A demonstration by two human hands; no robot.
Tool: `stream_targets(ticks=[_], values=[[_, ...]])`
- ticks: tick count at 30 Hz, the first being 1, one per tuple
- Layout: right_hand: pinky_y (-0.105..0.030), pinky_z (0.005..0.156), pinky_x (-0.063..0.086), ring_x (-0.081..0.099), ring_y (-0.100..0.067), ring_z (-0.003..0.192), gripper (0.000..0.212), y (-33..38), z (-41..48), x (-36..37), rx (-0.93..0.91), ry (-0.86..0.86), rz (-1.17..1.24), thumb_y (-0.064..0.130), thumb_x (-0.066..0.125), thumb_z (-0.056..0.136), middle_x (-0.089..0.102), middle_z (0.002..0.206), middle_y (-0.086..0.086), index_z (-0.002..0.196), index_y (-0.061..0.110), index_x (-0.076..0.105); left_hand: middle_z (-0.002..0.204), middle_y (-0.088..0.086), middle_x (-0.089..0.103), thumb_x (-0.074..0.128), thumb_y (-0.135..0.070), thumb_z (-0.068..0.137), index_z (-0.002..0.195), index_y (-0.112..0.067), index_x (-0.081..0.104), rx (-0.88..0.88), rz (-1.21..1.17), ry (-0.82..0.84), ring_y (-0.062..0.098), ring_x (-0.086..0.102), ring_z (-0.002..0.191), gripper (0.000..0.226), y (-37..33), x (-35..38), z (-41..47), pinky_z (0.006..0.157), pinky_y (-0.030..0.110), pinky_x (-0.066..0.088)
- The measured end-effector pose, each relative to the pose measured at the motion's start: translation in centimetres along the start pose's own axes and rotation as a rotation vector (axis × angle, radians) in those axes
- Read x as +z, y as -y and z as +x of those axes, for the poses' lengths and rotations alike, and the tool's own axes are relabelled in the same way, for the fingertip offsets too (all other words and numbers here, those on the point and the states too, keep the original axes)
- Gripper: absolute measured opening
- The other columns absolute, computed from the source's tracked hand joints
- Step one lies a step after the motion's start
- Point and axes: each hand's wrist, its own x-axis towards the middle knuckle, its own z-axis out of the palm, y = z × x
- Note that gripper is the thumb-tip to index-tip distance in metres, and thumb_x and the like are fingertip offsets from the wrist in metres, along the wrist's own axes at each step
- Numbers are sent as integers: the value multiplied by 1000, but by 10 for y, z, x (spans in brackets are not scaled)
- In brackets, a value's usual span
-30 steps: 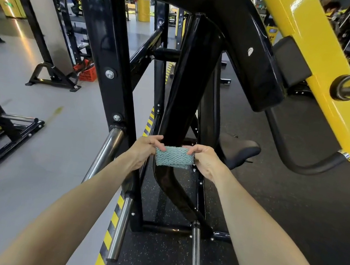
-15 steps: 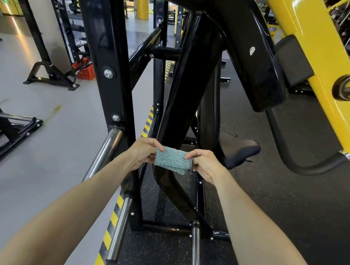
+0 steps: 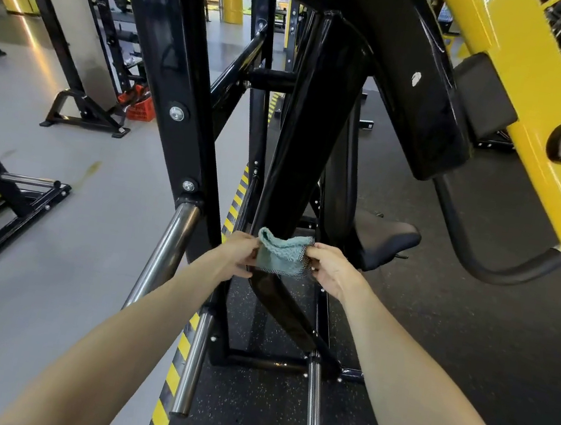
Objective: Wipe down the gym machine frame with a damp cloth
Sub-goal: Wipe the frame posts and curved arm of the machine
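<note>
Cloth: teal cloth (image 3: 281, 257), bunched, held in front of the black frame bar (image 3: 300, 164).
Left hand (image 3: 238, 255): grip pinching the cloth's left edge.
Right hand (image 3: 330, 270): grip pinching its right edge.

Teal cloth (image 3: 281, 257) folded, held against black frame (image 3: 303, 150).

The cloth (image 3: 282, 257) sits between the left hand (image 3: 237, 254) and right hand (image 3: 331, 271), in front of the frame's centre bar (image 3: 303, 150). The seat (image 3: 382, 240) lies right of that bar, 2 pegs (image 3: 313, 403) below on the floor (image 3: 47, 250).
</note>
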Motion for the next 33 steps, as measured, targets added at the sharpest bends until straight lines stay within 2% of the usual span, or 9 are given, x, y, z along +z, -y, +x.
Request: stream_targets(ticks=[2, 6, 10, 13, 17, 22, 25, 29, 33], values=[[-33, 70, 49, 62, -20, 77, 17, 1, 0, 3, -12, -17, 22, -2, 51, 95, 67, 84, -10, 84, 5, 62, 120, 10, 56, 57, -34, 96, 126, -5, 51, -51, 3, -12, 22, 58, 96, 42, 2, 10, -2, 82, 43, 52], [-34, 70, 53, 65, -21, 79, 14, 0, -3, 5, -9, 37, -9, -3, 57, 92, 69, 82, -11, 83, 6, 63, 115, 12, 62, 44, -57, 95, 114, -6, 57, -154, -164, 274, 27, 60, 109, 56, 2, 27, -7, 92, 44, 51], [-36, 76, 56, 68, -20, 85, 5, -2, -5, -1, -18, 113, -63, 7, 64, 91, 72, 89, -10, 91, 5, 68, 121, 9, 62, 58, -37, 95, 110, -13, 59, -61, -156, 180, 24, 58, 109, 29, 2, 38, -5, 98, 42, 45], [-40, 80, 56, 67, -22, 89, 10, -3, -3, -4, -37, 82, -29, 14, 63, 92, 71, 93, -11, 95, 6, 69, 109, 6, 62, 59, -23, 95, 105, -14, 59, -40, -239, 173, 19, 58, 98, 13, 2, 39, -1, 83, 34, 49], [-43, 83, 56, 65, -22, 86, 13, -1, -3, -5, -9, 53, 40, 13, 58, 95, 69, 93, -10, 101, 7, 68, 102, 8, 64, 57, 3, 91, 124, -4, 57, 11, -382, 204, 15, 60, 88, 34, 3, 36, 4, 72, 27, 49], [-42, 87, 54, 67, -24, 91, 21, 1, 0, -8, -11, -49, 58, 14, 56, 95, 70, 103, -14, 108, 1, 66, 104, 14, 64, 49, 16, 86, 113, -5, 62, 39, -402, 233, 21, 60, 95, 36, -2, 25, -2, 74, 30, 50], [-45, 95, 51, 65, -29, 101, 22, 4, 4, -11, -1, -171, 140, 18, 51, 98, 68, 109, -15, 105, 3, 65, 108, 16, 62, 45, 17, 78, 101, -7, 68, 49, -304, 146, 25, 59, 98, 41, -5, 12, 0, 70, 32, 51], [-47, 101, 47, 60, -28, 110, 33, 5, 8, -20, 0, -290, 109, 29, 49, 101, 63, 120, -11, 123, 7, 58, 98, 11, 60, 39, 16, 72, 93, -10, 68, 83, -129, 8, 22, 55, 92, 44, -8, -5, 6, 65, 31, 46], [-47, 100, 47, 60, -29, 111, 22, 7, 5, -20, -27, -301, 96, 28, 45, 103, 61, 117, -10, 100, 12, 59, 110, 10, 59, 43, 13, 71, 96, -12, 69, 84, 53, -22, 20, 50, 98, 44, -5, -21, 15, 69, 30, 42]])
